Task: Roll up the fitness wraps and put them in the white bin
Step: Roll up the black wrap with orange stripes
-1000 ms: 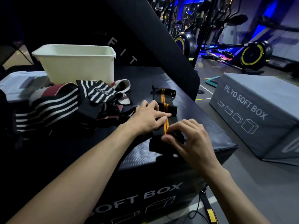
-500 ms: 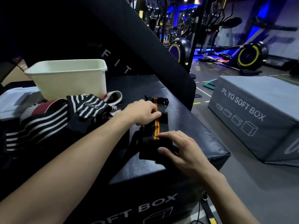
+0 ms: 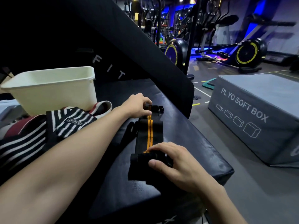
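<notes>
A black wrap with two orange stripes lies stretched along the top of the black plyo box. My left hand grips its far end with curled fingers. My right hand holds the rolled-up near end between thumb and fingers. A pile of black-and-white striped and maroon wraps lies to the left, partly under my left forearm. The white bin stands behind that pile; its inside is hidden from this angle.
A slanted black pad marked FIT rises behind the box. A grey plyo soft box sits on the floor to the right. Exercise bikes stand farther back. The black box's front edge is close to my right wrist.
My left hand has slid away along the wrap to its far end, pulling it straight. My right hand stays on the rolled near end.
</notes>
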`<state>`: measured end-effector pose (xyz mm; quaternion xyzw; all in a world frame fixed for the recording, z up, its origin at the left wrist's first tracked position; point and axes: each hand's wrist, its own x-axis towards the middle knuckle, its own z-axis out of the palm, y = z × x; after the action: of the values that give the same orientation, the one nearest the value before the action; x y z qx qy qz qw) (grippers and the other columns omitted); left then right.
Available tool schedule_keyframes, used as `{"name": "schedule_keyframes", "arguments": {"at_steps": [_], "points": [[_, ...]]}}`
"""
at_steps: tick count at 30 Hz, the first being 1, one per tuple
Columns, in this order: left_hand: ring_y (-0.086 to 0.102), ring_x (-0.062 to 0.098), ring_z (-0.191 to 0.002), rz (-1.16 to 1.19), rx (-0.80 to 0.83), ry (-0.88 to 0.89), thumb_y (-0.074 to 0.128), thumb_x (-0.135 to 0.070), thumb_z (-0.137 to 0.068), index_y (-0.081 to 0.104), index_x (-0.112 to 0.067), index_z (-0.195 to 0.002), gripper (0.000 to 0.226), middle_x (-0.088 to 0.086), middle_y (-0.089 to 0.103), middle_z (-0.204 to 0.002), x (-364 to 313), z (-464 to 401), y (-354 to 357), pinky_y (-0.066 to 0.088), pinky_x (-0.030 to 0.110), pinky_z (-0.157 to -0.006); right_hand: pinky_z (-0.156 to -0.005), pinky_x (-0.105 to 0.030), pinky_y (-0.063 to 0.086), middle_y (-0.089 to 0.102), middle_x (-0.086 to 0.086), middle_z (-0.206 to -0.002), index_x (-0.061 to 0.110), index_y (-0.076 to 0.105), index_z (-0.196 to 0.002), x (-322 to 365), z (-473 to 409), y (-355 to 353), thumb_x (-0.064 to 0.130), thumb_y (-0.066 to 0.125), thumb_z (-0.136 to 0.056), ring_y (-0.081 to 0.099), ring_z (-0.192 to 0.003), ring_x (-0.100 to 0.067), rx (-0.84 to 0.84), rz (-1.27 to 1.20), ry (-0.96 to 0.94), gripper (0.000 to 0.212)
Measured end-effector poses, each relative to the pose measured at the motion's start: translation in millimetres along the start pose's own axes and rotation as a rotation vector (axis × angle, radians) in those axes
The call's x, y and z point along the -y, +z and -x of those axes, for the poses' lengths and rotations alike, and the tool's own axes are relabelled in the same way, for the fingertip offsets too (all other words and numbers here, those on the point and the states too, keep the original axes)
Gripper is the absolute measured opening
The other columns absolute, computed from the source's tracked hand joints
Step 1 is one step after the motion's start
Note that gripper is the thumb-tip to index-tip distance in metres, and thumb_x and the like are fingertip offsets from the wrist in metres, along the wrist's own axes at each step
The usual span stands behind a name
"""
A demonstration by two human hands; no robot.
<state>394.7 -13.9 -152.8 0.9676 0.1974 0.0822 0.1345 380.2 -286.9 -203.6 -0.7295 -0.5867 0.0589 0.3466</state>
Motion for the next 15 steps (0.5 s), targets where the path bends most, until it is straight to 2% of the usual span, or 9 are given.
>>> {"name": "schedule_keyframes", "arguments": {"at_steps": [3, 7, 11, 13, 15], "points": [[0.042, 0.025, -0.124, -0.055, 0.002, -0.009, 0.077, -0.048, -0.087, 0.064, -0.038, -0.13, 0.046, -0.003, 0.054, -0.125, 5, -16, 12, 0.045, 0.046, -0.105, -0.093, -0.029, 0.043, 0.066, 0.022, -0.108, 0.037, 0.064, -0.121, -3, -2, -1, 0.054, 0.058, -0.095, 0.058, -0.102, -0.002, 0.019, 0.005, -0.013, 0.031], [0.053, 0.021, -0.115, -0.085, -0.112, -0.022, 0.079, -0.041, -0.086, 0.07, -0.034, -0.107, 0.024, -0.012, 0.06, -0.102, 7, -32, 16, 0.043, 0.035, -0.092, -0.093, -0.023, 0.04, 0.066, 0.022, -0.108, 0.038, 0.063, -0.121, -5, -4, -3, 0.055, 0.058, -0.096, 0.057, -0.104, 0.0, 0.039, -0.002, -0.024, 0.031], [0.065, 0.024, -0.099, -0.14, -0.248, -0.065, 0.077, -0.037, -0.087, 0.071, -0.037, -0.09, 0.007, -0.006, 0.071, -0.095, 11, -46, 13, 0.041, 0.032, -0.079, -0.095, -0.029, 0.043, 0.066, 0.021, -0.11, 0.037, 0.063, -0.122, -7, -7, -4, 0.054, 0.057, -0.097, 0.058, -0.106, -0.001, 0.06, -0.017, -0.037, 0.032], [0.066, 0.026, -0.093, -0.143, -0.313, -0.091, 0.076, -0.037, -0.088, 0.067, -0.037, -0.084, 0.011, -0.004, 0.072, -0.093, 15, -54, 11, 0.038, 0.031, -0.075, -0.096, -0.029, 0.043, 0.066, 0.021, -0.111, 0.035, 0.064, -0.122, -8, -7, -4, 0.052, 0.059, -0.097, 0.059, -0.107, -0.002, 0.066, -0.019, -0.046, 0.031], [0.064, 0.023, -0.093, -0.169, -0.32, -0.074, 0.077, -0.041, -0.087, 0.068, -0.035, -0.086, 0.011, -0.004, 0.072, -0.094, 17, -61, 12, 0.036, 0.031, -0.076, -0.096, -0.027, 0.042, 0.066, 0.021, -0.112, 0.035, 0.064, -0.122, -8, -8, -5, 0.051, 0.06, -0.098, 0.059, -0.107, -0.001, 0.065, -0.019, -0.049, 0.03]]}}
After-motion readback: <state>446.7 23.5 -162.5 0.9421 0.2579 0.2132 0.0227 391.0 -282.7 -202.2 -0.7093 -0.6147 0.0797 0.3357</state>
